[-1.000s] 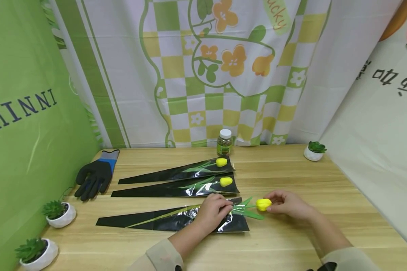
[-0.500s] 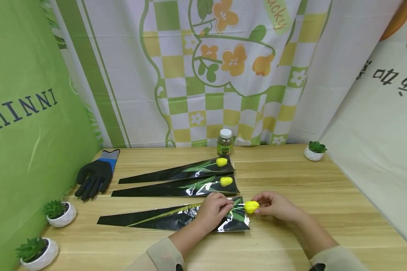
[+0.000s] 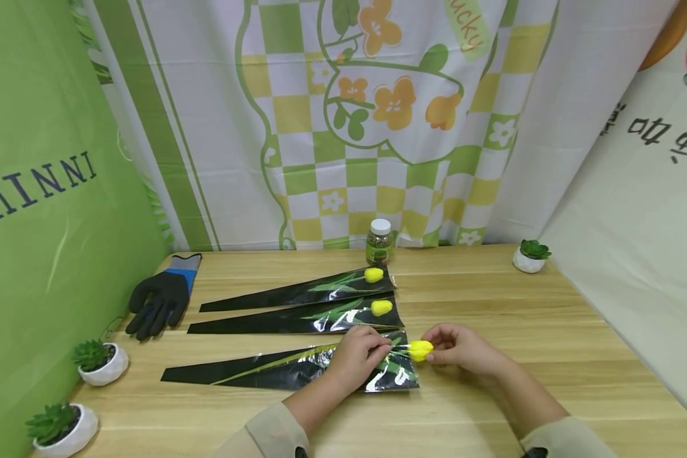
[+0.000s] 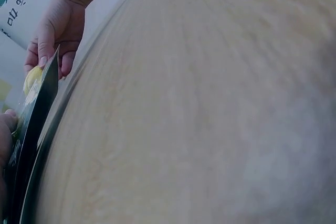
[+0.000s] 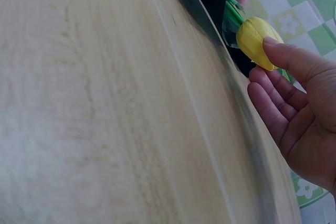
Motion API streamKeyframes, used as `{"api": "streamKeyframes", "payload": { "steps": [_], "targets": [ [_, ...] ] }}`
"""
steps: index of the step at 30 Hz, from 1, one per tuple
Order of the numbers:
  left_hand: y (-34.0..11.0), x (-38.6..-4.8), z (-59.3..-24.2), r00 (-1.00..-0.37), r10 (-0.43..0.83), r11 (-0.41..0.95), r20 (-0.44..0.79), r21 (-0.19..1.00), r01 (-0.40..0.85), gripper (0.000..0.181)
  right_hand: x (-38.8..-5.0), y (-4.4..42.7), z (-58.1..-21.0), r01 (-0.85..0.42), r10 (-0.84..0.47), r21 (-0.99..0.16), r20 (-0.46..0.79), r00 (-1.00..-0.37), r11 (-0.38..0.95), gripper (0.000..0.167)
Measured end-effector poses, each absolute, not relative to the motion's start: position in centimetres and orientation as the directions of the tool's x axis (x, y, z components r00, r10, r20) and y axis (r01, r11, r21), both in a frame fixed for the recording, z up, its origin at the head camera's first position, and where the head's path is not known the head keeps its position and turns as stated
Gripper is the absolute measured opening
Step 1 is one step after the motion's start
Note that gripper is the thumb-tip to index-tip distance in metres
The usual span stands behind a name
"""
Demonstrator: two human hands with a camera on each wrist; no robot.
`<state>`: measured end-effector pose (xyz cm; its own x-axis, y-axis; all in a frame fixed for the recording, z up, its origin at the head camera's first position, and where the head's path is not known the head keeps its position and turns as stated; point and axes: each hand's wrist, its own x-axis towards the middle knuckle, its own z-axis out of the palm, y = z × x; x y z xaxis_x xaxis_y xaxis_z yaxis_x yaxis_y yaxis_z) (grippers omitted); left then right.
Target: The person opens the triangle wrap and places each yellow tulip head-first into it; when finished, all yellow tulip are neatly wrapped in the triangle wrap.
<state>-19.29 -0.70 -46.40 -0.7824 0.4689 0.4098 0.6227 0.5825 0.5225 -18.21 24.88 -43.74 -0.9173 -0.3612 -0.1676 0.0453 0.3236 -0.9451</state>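
My right hand (image 3: pixel 466 348) pinches the head of a yellow artificial tulip (image 3: pixel 420 351) between thumb and fingers. The right wrist view shows the thumb on the yellow bloom (image 5: pixel 254 40). The tulip's green leaves and stem lie within the wide right end of a black flower sleeve (image 3: pixel 235 372) with a clear front, while the bloom sticks out past its edge. My left hand (image 3: pixel 352 359) pinches the sleeve near that mouth and hides part of it. Only the edge of the left hand (image 4: pixel 5 140) appears in the left wrist view.
Behind lie two black sleeves (image 3: pixel 240 326) (image 3: pixel 252 299), each with a yellow tulip inside. A white-capped jar (image 3: pixel 380 242) stands at the back. On the left are a black-and-blue glove (image 3: pixel 163 296) and two potted succulents (image 3: pixel 102 364) (image 3: pixel 65 431); another succulent (image 3: pixel 530 256) stands back right.
My right hand has moved left with the tulip, whose leaves have slid into the sleeve. Over the last half second it has shifted only slightly. The left hand stays in place.
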Motion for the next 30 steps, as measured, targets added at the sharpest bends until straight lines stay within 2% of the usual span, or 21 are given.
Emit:
{"api": "streamKeyframes", "payload": {
  "steps": [9,19,30],
  "targets": [
    [-0.5,-19.2,-46.3,-0.775,0.461,0.570,0.432,0.525,0.632,0.016,-18.3,24.1,-44.2,0.016,-0.400,-0.940,-0.160,-0.903,0.339,0.041],
    [-0.4,-19.4,-46.4,-0.781,0.458,0.575,0.425,0.529,0.624,0.017,-18.6,22.5,-44.7,-0.074,-0.422,-0.921,-0.102,-0.901,0.382,0.037],
    [-0.4,-19.4,-46.2,-0.783,0.458,0.580,0.422,0.526,0.622,0.017,-18.7,21.5,-45.0,-0.050,-0.401,-0.921,-0.120,-0.908,0.387,0.037]
  ]
}}
